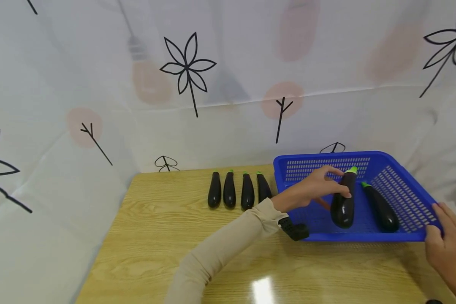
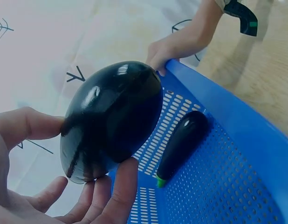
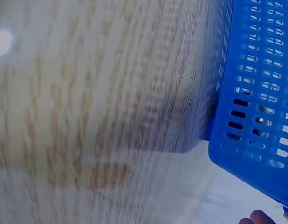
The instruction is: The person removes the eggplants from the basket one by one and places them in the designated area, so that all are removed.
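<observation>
My left hand (image 1: 323,188) grips a dark, glossy eggplant (image 1: 343,207) over the blue plastic basket (image 1: 330,237), its green stem end pointing up. In the left wrist view the thumb and fingers pinch this eggplant (image 2: 111,121) from its sides. A second eggplant (image 1: 381,209) lies on the basket's floor to the right. With my right hand (image 1: 450,245) I hold the basket's right front rim, thumb on the near side. Only fingertips of that hand show at the bottom of the right wrist view, beside the perforated basket wall (image 3: 256,93).
Left of the basket, several eggplants (image 1: 229,190) stand in a row on the wooden table (image 1: 167,219), stems toward the back; the rightmost is partly behind my left forearm. A white patterned cloth (image 1: 220,135) hangs behind the table.
</observation>
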{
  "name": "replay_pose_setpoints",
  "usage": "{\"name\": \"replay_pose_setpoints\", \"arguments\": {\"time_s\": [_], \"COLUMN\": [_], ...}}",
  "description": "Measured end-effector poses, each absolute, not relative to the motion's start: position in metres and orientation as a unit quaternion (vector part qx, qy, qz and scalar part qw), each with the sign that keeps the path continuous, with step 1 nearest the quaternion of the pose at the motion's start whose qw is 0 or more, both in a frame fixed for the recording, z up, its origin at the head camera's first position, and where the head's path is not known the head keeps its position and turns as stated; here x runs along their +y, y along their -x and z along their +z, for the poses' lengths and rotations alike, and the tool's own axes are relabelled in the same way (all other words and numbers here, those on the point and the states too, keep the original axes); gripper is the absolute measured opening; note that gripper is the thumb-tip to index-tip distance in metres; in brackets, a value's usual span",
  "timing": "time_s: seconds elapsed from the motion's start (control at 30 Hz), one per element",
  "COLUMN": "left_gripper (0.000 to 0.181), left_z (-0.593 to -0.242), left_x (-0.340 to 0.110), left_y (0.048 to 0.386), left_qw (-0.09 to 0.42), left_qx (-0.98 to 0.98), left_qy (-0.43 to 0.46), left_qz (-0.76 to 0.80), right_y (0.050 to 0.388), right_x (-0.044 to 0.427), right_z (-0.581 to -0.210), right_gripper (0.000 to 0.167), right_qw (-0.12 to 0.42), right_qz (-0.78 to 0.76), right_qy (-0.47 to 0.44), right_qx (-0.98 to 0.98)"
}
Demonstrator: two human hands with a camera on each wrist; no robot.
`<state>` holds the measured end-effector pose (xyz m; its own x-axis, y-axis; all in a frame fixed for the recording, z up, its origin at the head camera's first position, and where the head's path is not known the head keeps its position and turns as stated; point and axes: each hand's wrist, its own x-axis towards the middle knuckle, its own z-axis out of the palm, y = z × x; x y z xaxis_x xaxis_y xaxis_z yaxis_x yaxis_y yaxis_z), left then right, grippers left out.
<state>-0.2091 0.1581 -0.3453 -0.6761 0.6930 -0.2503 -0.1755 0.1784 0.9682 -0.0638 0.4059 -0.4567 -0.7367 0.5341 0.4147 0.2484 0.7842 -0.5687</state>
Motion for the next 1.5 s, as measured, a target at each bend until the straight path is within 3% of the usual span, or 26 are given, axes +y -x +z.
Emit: {"name": "replay_pose_setpoints", "arguments": {"time_s": [0.2,1.07,1.37,1.5], "left_gripper": [0.045,0.043,0.042,0.043], "left_z": [-0.343,-0.353,-0.357,-0.359], "left_x": [0.144,0.104,0.087,0.075], "left_y": [0.206,0.191,0.191,0.193], "left_qw": [0.354,0.346,0.337,0.335], "left_qx": [0.674,0.673,0.677,0.673], "left_qy": [-0.195,-0.197,-0.211,-0.209], "left_qz": [0.618,0.624,0.620,0.626], "right_y": [0.066,0.070,0.075,0.074], "right_x": [0.406,0.405,0.416,0.407], "right_z": [-0.458,-0.458,-0.474,-0.464], "right_gripper": [0.057,0.057,0.056,0.056], "right_qw": [0.317,0.300,0.336,0.325], "right_qz": [0.268,0.306,0.302,0.309], "right_qy": [0.217,0.248,0.242,0.245], "right_qx": [-0.883,-0.869,-0.859,-0.860]}}
